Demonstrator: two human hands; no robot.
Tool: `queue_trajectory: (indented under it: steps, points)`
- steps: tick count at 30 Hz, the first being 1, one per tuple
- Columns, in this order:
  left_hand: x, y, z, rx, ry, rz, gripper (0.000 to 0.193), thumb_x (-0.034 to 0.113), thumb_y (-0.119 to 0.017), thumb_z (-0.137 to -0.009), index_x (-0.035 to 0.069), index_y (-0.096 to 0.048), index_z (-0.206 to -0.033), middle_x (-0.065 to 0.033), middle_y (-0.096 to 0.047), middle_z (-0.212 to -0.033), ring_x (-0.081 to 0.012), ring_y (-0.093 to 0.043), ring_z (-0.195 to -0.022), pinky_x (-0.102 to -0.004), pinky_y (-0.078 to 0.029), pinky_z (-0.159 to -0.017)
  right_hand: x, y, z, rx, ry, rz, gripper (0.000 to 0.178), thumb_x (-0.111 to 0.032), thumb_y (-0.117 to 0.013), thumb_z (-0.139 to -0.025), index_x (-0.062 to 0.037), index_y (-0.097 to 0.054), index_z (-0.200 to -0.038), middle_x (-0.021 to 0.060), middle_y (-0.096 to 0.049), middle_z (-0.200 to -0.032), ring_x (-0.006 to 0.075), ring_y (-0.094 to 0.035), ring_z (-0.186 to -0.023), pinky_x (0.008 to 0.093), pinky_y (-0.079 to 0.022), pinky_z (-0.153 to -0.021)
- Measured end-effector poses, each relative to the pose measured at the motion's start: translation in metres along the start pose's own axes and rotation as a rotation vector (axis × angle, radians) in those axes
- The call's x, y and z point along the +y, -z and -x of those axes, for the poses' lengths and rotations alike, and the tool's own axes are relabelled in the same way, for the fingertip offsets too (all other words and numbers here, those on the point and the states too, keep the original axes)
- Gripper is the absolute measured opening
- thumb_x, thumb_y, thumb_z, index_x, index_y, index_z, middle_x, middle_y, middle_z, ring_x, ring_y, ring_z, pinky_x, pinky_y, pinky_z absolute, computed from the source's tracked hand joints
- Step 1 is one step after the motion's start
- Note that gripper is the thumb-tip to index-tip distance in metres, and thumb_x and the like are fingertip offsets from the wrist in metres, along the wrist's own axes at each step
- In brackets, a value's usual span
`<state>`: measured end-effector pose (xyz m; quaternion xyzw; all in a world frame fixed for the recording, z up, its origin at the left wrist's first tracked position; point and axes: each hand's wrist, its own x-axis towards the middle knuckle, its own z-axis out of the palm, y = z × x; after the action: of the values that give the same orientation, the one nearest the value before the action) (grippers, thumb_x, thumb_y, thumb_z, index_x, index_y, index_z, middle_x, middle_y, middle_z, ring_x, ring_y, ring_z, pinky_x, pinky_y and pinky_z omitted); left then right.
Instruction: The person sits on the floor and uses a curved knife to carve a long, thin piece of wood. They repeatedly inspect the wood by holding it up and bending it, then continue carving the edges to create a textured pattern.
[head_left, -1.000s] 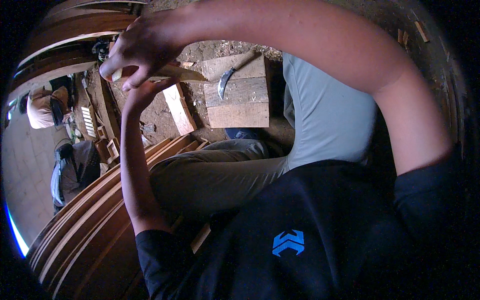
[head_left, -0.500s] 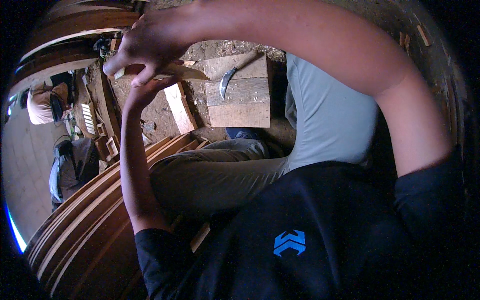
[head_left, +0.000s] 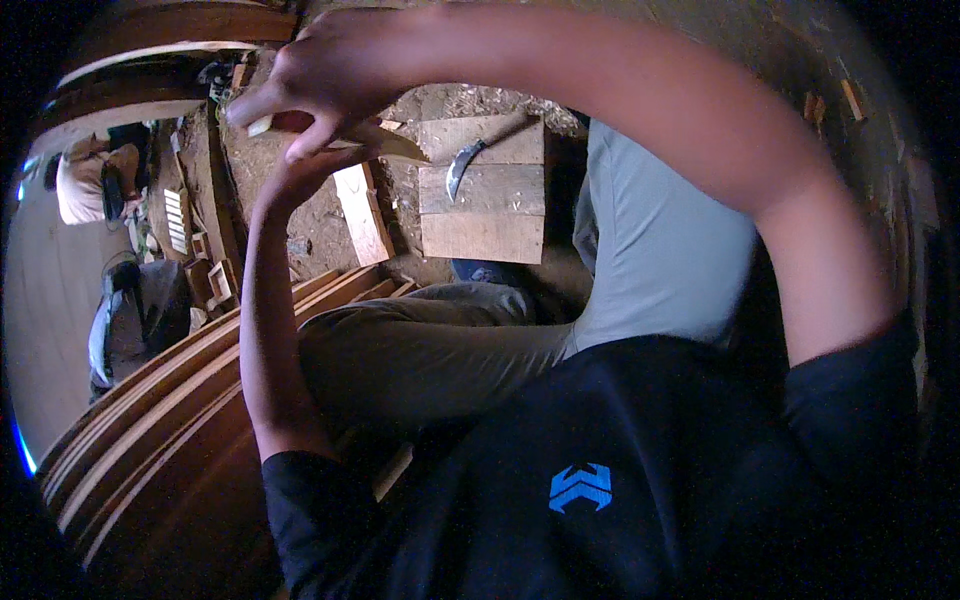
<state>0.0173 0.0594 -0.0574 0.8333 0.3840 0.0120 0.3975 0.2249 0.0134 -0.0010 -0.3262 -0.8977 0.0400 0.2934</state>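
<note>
Both my hands are raised together at the upper left, around a pale, tapering piece of wood (head_left: 400, 146). My right hand (head_left: 335, 85) reaches over from above, its thumb and fingers closed on the piece. My left hand (head_left: 300, 178) grips it from below, with its fingers partly hidden. One pale end shows by the right fingertips, and the narrow end points right toward a low plank block. A knife (head_left: 462, 165) with a curved blade and a wooden handle lies on that block (head_left: 480, 235), touched by neither hand.
A short light board (head_left: 362, 215) lies on the dirt floor left of the block. Stacked long planks (head_left: 150, 435) curve along my left side. A dark bag-like bundle (head_left: 145, 315) and a small slatted wooden piece (head_left: 176, 222) are farther left. Wood shavings lie behind the block.
My hands, still holding the pale wood, have shifted slightly right and away from me. The view has moved a little; the knife stays on the block.
</note>
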Motion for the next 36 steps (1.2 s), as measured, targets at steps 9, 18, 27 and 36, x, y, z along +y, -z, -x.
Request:
queue_trajectory:
  steps: [9, 18, 27, 36]
  points:
    - [-0.007, 0.004, -0.007, 0.028, -0.165, 0.086, 0.031, 0.019, -0.077, -0.08, 0.002, -0.066, -0.103, -0.0048, -0.069, -0.095, -0.0127, -0.064, -0.088, -0.0294, -0.053, -0.076, -0.005, 0.024, -0.004, -0.08, -0.14, 0.246, 0.046, -0.041, -0.063, -0.08, -0.0184, -0.053, -0.119, 0.0133, -0.068, -0.08, 0.0302, -0.068, -0.077, 0.0425, -0.055, -0.072]
    - [0.012, 0.027, -0.006, 0.313, -0.329, 0.402, 0.059, 0.03, -0.075, -0.081, 0.004, -0.051, -0.127, -0.0094, -0.059, -0.123, -0.0177, -0.053, -0.116, -0.0318, -0.04, -0.097, 0.001, 0.067, -0.011, 0.355, -0.275, -0.079, 0.046, -0.029, -0.069, -0.083, -0.0171, -0.05, -0.124, 0.0124, -0.067, -0.089, 0.0233, -0.067, -0.066, 0.0377, -0.055, -0.058]
    - [-0.107, 0.08, 0.012, 1.065, 0.009, 0.517, 0.036, 0.032, -0.056, -0.096, -0.003, -0.057, -0.103, -0.0112, -0.065, -0.094, -0.0168, -0.062, -0.087, -0.0292, -0.048, -0.079, 0.089, 0.084, 0.001, 0.901, -0.38, -0.514, 0.031, -0.013, -0.07, -0.085, -0.01, -0.06, -0.114, 0.0015, -0.063, -0.095, 0.0113, -0.058, -0.087, 0.0254, -0.047, -0.079]
    - [-0.078, 0.078, 0.033, 0.834, 0.114, 0.768, 0.045, 0.041, -0.039, -0.1, 0.002, -0.052, -0.118, -0.0117, -0.065, -0.107, -0.0221, -0.067, -0.086, -0.0333, -0.051, -0.067, 0.099, 0.094, 0.01, 1.041, -0.563, -0.617, 0.037, -0.021, -0.065, -0.091, -0.0105, -0.053, -0.123, 0.0018, -0.059, -0.095, 0.0112, -0.06, -0.081, 0.0251, -0.053, -0.065]
